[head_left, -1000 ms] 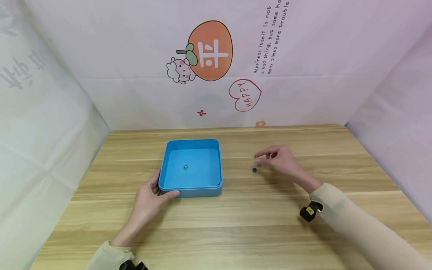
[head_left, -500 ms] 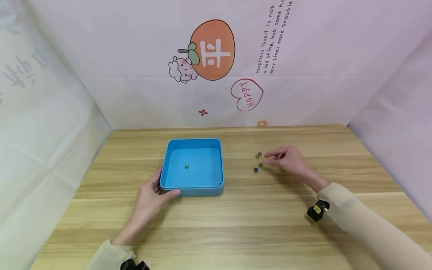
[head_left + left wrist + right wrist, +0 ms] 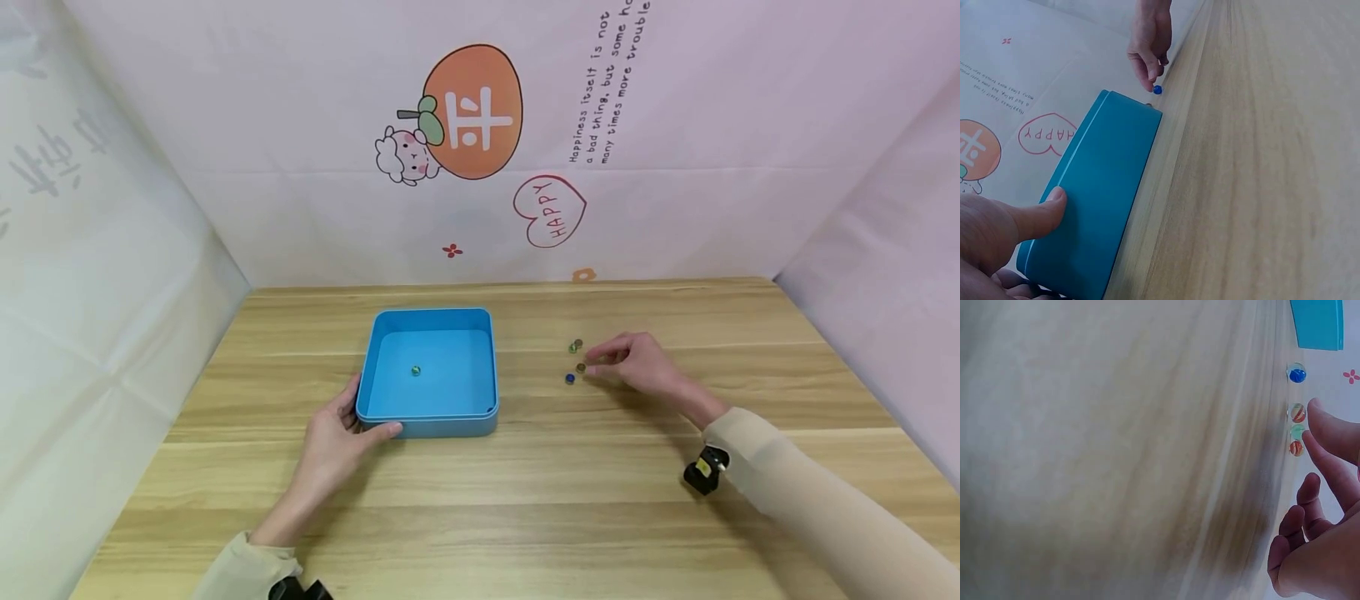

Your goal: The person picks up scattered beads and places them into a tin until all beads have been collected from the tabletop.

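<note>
My left hand (image 3: pixel 332 437) holds a blue square box (image 3: pixel 427 427) at its near left corner, thumb on the front wall and fingers at the left side. Inside the box lies a green marble (image 3: pixel 416 371). On the table to the right, my right hand (image 3: pixel 637 364) hovers beside several glass marbles, thumb and index finger apart with nothing gripped. Closest to those fingertips is an orange-swirled marble (image 3: pixel 1298 413). A blue marble (image 3: pixel 1297 374) lies on the box's side of it. A green marble (image 3: pixel 1297 432) and another orange-swirled marble (image 3: pixel 1296 448) sit close together.
The wooden table (image 3: pixel 465 517) meets a printed white cloth backdrop (image 3: pixel 315 225) at the rear. White cloth also hangs at the left and right sides. A small dark spot (image 3: pixel 491 409) shows at the box's near right corner, too small to identify.
My right hand draws back to the right from the marbles, uncovering the rear ones, then its fingers lower slightly beside the orange-swirled marble. My left hand and the box stay in place.
</note>
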`<state>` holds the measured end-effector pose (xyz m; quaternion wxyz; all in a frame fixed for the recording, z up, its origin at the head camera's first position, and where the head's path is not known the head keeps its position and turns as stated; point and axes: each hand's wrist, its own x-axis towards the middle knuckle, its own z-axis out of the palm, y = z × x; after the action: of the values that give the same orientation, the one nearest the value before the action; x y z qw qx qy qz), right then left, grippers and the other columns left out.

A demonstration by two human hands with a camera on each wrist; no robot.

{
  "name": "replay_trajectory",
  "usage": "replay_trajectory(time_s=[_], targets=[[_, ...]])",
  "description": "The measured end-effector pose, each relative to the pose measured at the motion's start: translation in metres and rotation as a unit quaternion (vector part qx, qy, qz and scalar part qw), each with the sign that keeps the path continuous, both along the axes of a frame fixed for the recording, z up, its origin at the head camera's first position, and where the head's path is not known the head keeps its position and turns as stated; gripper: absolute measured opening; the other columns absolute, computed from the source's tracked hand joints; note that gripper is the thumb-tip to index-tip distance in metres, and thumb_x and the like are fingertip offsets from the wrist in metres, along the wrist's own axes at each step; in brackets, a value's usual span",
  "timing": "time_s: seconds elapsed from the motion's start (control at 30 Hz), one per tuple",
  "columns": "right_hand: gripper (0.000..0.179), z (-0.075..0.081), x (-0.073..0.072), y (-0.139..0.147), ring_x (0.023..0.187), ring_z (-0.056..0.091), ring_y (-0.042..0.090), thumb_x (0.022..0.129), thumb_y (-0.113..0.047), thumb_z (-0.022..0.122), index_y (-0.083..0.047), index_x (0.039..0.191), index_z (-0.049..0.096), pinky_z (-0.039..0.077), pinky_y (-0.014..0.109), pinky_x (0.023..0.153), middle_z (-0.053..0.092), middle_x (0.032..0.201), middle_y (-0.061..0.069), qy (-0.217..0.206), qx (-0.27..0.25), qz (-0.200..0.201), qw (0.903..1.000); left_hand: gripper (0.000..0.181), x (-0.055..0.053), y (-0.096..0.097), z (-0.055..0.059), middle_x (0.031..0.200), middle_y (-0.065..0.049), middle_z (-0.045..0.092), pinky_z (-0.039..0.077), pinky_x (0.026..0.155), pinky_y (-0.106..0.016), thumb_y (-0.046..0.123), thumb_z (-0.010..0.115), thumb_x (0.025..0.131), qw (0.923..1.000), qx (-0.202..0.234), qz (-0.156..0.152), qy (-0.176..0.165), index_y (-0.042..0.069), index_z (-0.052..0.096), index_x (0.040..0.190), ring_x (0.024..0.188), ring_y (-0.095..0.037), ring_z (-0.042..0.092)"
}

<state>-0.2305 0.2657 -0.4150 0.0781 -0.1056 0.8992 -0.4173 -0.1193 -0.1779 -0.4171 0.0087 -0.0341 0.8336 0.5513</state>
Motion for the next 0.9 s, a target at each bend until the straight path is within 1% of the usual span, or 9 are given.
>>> replay_trajectory(time_s=[0.13,0.33,0.67,0.9], targets=[[0.031,-0.0003,0.0004,-0.0014,0.086,0.052,0.023,0.090,-0.019,0.087,-0.002,0.116,0.081,0.045,0.027,0.068,0.070,0.108,0.013,0.002,-0.001,0.012,0.9999,0.101,0.0002,0.0000,-0.0004,0.165,-0.025,0.032,0.040,0.115,-0.041,0.011,0.088,0.088,1.0000,0.000,0.000,-0.002,-0.005,0.023,0.164,0.148,-0.035,0.040],[0.030,-0.0018,-0.0011,-0.0023,0.087,0.052,0.024,0.090,-0.018,0.087,-0.002,0.116,0.080,0.045,0.028,0.070,0.068,0.108,0.012,0.006,0.003,0.018,0.9998,0.101,0.0005,0.0006,0.0000,0.165,-0.025,0.031,0.040,0.116,-0.041,0.011,0.088,0.088,1.0000,0.001,0.002,-0.001,-0.005,0.023,0.164,0.148,-0.035,0.040],[0.025,-0.0030,-0.0030,-0.0045,0.089,0.053,0.023,0.092,-0.019,0.086,-0.006,0.112,0.082,0.047,0.031,0.071,0.068,0.109,0.012,0.008,0.020,0.021,0.9996,0.101,0.0007,0.0003,-0.0005,0.166,-0.024,0.030,0.040,0.116,-0.042,0.011,0.088,0.089,1.0000,0.001,0.002,-0.003,-0.005,0.023,0.164,0.149,-0.035,0.039],[0.023,-0.0011,-0.0029,-0.0064,0.090,0.054,0.023,0.091,-0.018,0.086,-0.006,0.110,0.083,0.047,0.034,0.074,0.069,0.108,0.011,0.013,0.030,0.024,0.9992,0.101,0.0005,0.0000,-0.0008,0.166,-0.024,0.031,0.040,0.116,-0.042,0.012,0.088,0.088,1.0000,-0.001,0.002,-0.003,-0.005,0.024,0.164,0.148,-0.035,0.039]])
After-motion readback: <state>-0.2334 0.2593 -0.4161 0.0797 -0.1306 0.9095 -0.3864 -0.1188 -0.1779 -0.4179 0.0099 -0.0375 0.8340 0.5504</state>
